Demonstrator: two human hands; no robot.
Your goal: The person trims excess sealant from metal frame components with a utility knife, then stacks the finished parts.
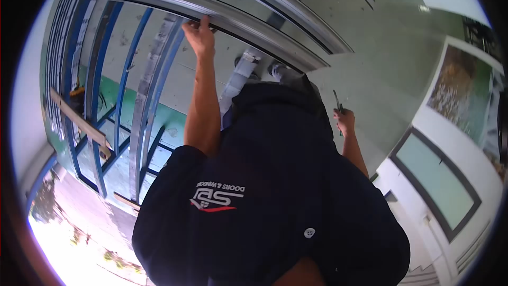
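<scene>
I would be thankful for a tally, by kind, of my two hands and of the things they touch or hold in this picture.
Hands: 2 (left hand, right hand)
Long grey profile, touched by the left hand: 1
Thin tool, held in the right hand: 1
Total: 4

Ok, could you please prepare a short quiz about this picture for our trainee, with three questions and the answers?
1. Which hand holds the slim tool?
2. True or false: the left hand is touching nothing.
3. Which colour shows on the frame of the rack?
a) pink
b) blue
c) purple

Key:
1. The right hand.
2. False; it touches the grey metal profile.
3. b
</scene>
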